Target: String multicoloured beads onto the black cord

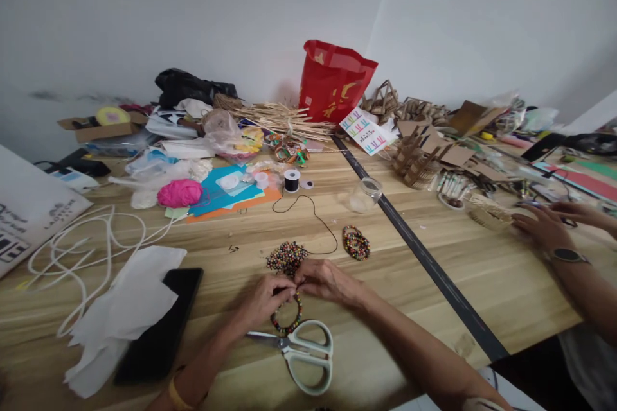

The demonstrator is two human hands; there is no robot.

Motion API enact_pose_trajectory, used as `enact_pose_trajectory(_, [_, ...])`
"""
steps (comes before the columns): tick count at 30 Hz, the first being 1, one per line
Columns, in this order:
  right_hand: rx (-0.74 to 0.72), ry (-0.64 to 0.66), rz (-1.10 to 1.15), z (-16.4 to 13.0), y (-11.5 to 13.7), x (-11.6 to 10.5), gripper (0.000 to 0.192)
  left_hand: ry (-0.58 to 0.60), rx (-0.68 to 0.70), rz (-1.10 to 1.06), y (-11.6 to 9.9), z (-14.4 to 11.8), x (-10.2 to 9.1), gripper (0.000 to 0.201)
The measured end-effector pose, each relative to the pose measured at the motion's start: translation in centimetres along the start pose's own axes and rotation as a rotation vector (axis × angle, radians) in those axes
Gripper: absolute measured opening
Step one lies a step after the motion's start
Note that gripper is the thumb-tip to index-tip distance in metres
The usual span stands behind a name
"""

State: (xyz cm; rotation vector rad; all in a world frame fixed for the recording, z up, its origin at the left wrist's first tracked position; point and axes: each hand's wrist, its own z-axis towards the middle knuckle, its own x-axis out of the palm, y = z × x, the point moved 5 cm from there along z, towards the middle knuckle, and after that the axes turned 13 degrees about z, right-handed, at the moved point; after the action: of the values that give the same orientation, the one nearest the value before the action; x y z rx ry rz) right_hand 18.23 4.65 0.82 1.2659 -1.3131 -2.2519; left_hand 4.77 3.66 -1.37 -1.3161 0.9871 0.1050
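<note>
Bead bracelet [288, 318]: held low over the tabletop [385, 282], just above the scissors [303, 350], apparently so the ends can be worked. Left hand [264, 300] and right hand [324, 280]: fingers pressed together, pinching its top. Loose beads [286, 257] lie at 12 o'clock.

Left hand [264, 300], right hand [324, 280] fingertips together

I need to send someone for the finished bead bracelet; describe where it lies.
Start at the black strip crossing the wooden table. Left of it lies the bead bracelet, beyond the right hand. It is a closed coil, unlike the loose bead pile.
</note>
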Motion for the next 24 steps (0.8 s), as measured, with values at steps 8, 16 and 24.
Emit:
enact_pose_trajectory(8, [0.068, -0.039, 0.067, -0.1, -0.6, 0.3, 0.012, 0.021, -0.041, 0.008, 0.2, -0.1, 0.0, 0.028])
enact_pose_trajectory(16, [0.164, -0.030, 0.115, -0.1, -0.8, 0.5, 0.009, 0.057, -0.085, -0.147, 0.8, -0.1, 0.0, 0.034])
enact_pose_trajectory(24, [0.264, -0.007, 0.178, -0.3, -0.8, 0.7, 0.008, -0.007, -0.140, -0.322, 1.3, 0.0, 0.4, 0.014])
